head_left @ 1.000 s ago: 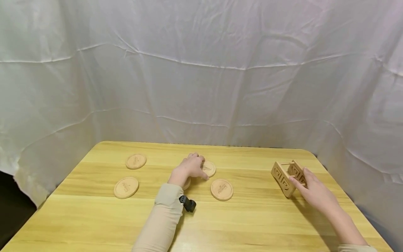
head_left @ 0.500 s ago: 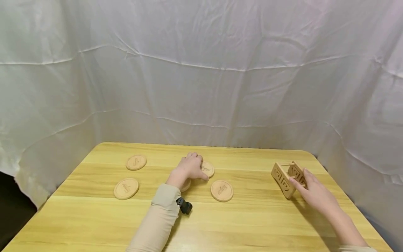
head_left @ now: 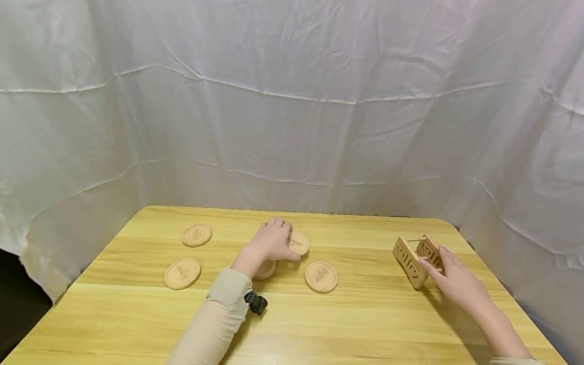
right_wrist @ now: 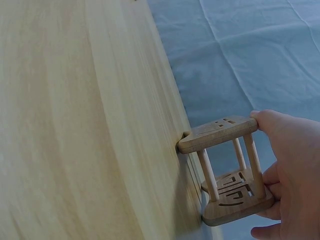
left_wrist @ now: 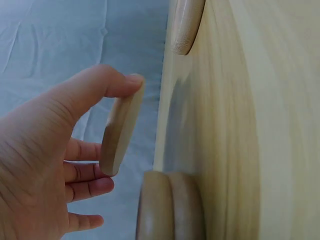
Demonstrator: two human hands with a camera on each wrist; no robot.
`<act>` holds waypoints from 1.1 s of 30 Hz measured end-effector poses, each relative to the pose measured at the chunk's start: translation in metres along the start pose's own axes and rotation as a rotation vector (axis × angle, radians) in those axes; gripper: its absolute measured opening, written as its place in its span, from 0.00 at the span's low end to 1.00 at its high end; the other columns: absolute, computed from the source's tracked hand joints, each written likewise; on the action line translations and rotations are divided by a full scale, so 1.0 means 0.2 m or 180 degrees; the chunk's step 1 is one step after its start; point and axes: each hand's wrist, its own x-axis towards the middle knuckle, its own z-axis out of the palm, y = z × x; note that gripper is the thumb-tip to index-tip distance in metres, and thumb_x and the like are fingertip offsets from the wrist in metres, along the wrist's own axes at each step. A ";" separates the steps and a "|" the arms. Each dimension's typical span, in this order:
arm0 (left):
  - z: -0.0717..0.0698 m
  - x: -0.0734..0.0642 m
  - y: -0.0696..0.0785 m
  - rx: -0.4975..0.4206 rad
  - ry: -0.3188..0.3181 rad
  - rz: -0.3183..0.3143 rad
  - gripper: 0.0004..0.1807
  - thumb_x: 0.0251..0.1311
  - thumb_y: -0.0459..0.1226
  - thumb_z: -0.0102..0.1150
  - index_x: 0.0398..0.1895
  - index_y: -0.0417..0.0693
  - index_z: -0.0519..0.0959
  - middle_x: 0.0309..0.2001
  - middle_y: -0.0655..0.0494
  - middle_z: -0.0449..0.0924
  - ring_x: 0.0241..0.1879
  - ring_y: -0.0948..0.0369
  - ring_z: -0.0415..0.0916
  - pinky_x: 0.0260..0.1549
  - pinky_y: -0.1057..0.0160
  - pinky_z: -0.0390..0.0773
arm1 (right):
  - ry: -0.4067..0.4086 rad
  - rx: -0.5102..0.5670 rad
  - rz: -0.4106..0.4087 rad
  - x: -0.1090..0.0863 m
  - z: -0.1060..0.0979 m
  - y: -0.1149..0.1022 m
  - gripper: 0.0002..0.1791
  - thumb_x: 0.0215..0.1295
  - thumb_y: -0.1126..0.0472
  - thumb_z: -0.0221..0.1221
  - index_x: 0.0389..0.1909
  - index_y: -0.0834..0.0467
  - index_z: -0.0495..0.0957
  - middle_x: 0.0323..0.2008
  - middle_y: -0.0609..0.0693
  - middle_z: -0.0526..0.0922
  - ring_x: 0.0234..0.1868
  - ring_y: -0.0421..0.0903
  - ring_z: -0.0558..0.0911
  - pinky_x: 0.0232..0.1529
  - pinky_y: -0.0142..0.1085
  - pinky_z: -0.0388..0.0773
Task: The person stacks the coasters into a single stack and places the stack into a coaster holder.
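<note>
"Left fingers (left_wrist: 84, 172) have drifted slightly left since the earlier frames, their coaster (left_wrist: 120, 132) with them. How wide are they?"

"Parted only by the coaster, on my feed: thumb at one edge, fingertips by the other, holding it above the counter (head_left: 365, 324)."

"Right fingers (head_left: 449, 254)?"

"Spread across the rack (head_left: 410, 263), gripping both side panels, well right of the left fingers."

"Loose pieces?"

"I see one, the near coaster (head_left: 321, 277), just right of the left thumb; the half-hidden coaster (head_left: 264, 271) lies below that hand."
</note>
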 end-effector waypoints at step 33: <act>-0.16 -0.21 -0.08 0.0307 0.0478 0.0453 0.42 0.32 0.64 0.58 0.49 0.47 0.68 0.47 0.55 0.67 0.51 0.57 0.63 0.61 0.53 0.58 | 0.0023 0.0025 -0.0001 0.01 0.00 -0.01 0.47 0.64 0.35 0.35 0.67 0.68 0.35 0.65 0.73 0.44 0.60 0.74 0.52 0.52 0.67 0.53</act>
